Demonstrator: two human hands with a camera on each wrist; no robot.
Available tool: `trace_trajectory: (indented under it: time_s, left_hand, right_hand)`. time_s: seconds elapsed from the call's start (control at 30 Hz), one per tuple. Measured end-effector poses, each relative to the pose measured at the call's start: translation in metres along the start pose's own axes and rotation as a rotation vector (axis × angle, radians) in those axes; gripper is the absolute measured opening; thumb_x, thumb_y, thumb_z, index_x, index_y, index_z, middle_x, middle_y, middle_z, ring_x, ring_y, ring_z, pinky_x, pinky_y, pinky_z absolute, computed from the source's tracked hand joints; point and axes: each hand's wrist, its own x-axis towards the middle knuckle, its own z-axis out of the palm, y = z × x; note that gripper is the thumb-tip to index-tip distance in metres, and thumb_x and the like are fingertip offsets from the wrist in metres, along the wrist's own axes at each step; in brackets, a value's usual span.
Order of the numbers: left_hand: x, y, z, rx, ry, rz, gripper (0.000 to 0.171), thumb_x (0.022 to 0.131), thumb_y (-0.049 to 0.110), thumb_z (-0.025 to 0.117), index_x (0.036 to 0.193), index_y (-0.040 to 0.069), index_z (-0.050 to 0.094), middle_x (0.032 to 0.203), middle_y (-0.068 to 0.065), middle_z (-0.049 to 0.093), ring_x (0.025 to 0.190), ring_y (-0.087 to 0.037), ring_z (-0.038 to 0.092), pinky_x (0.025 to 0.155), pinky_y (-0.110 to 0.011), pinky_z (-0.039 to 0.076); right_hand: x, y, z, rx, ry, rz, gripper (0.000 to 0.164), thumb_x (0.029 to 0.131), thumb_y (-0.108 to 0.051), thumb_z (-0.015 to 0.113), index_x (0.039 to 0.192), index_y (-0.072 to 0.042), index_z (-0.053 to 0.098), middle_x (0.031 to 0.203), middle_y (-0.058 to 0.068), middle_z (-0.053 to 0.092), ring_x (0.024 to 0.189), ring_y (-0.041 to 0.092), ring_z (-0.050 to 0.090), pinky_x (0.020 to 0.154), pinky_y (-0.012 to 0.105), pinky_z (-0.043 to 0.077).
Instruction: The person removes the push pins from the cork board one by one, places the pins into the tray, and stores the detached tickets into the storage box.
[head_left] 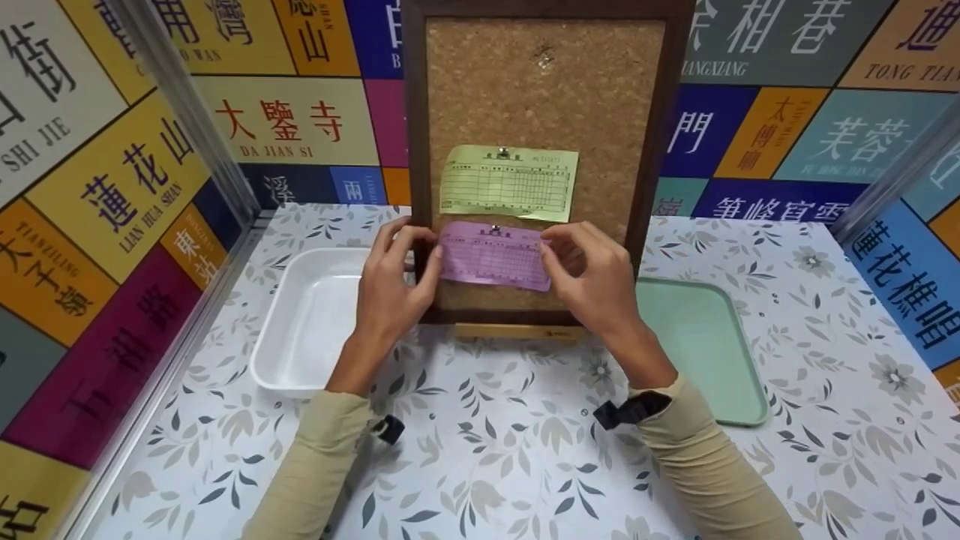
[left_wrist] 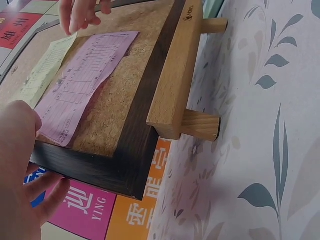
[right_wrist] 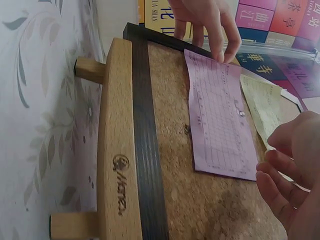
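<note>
A pink receipt form [head_left: 495, 259] hangs on the cork board [head_left: 487, 82], with a small clear pushpin [right_wrist: 241, 113] at its upper edge. My left hand [head_left: 394, 274] is at the form's left edge. Its thumb touches the paper, while its other fingers extend past the frame's side in the left wrist view. By the form's right edge is my right hand [head_left: 600, 274], fingers loosely bent. The left wrist view shows those fingertips lifted off the paper. A yellow receipt form [head_left: 510, 182], also pinned near its top, hangs just above the pink one.
The dark-framed board leans on a wooden stand [head_left: 517, 331] on a leaf-patterned tabletop [head_left: 487, 450]. To the left sits a white tray [head_left: 300, 330], and to the right a pale green tray [head_left: 705, 352]. Walls with colourful lettered panels [head_left: 300, 120] surround the table.
</note>
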Motion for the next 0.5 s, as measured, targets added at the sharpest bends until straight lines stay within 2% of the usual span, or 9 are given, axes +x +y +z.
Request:
trace_trajectory:
  time_s: [0.3,0.5]
  left_hand:
    - [-0.001,-0.001,0.001,0.000,0.005,0.016,0.018,0.103,0.034,0.071,0.106,0.016,0.073,0.146,-0.007,0.061,0.130,-0.021,0.065,0.079,-0.037,0.066]
    - [-0.001,-0.001,0.001,0.005,0.000,0.013,0.016,0.103,0.033,0.071,0.104,0.017,0.072,0.147,-0.007,0.061,0.131,-0.022,0.065,0.080,-0.034,0.066]
  right_hand:
    - [0.004,-0.003,0.022,-0.015,-0.032,0.019,0.010,0.099,-0.017,0.079,0.107,-0.011,0.080,0.093,0.001,0.075,0.078,0.010,0.069,0.067,0.023,0.057]
    - [0.007,-0.007,0.034,-0.020,-0.022,0.010,0.009,0.099,-0.015,0.078,0.107,-0.011,0.080,0.093,0.003,0.073,0.079,0.010,0.067,0.068,0.022,0.055]
